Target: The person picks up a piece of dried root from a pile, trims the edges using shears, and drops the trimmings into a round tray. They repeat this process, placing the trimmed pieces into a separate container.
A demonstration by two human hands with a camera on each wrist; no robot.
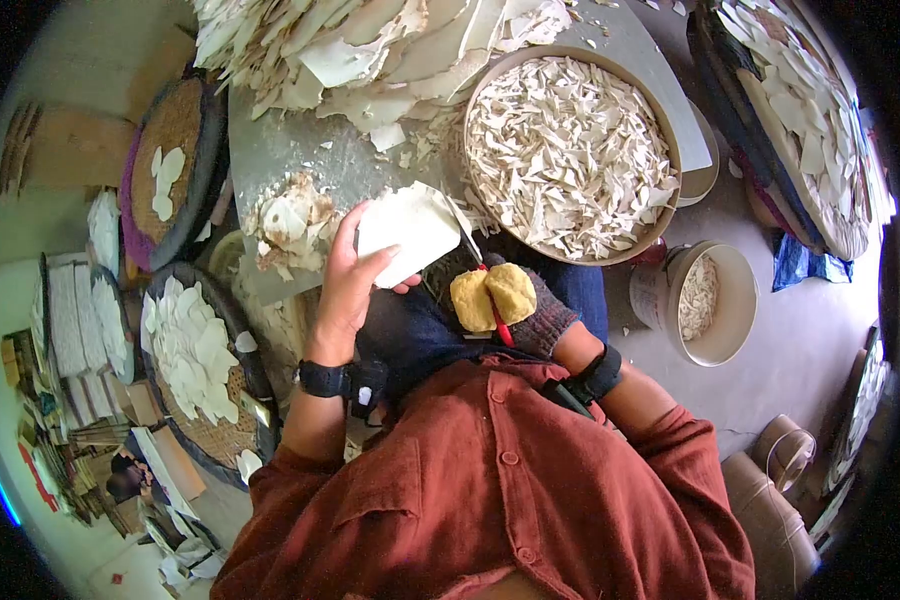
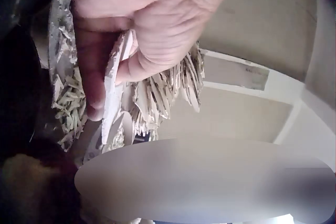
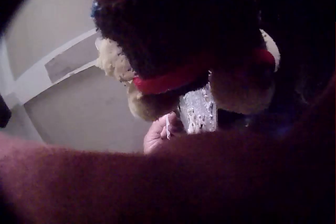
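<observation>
My left hand (image 1: 345,285) pinches a flat, off-white piece (image 1: 410,232) with uneven edges between thumb and fingers. From the side, in the left wrist view, the piece (image 2: 110,95) looks thin and stiff. My right hand, in a dark knitted glove (image 1: 545,312), grips red-handled scissors whose handles are wrapped in yellow foam (image 1: 510,292). The scissors' blades (image 1: 465,225) reach up to the right edge of the piece. Most of the gloved fingers are hidden behind the foam. The right wrist view is dark, with the glove (image 3: 168,29) above the red handle (image 3: 168,81).
A round tray (image 1: 473,95) full of small white chips stands on the grey table (image 1: 270,140). Large flat pieces (image 1: 370,60) are heaped at the back, beside crumbly scraps (image 1: 292,222). A white bucket (image 1: 660,295) holds more chips at right. Baskets (image 1: 235,400) of flat pieces stand around.
</observation>
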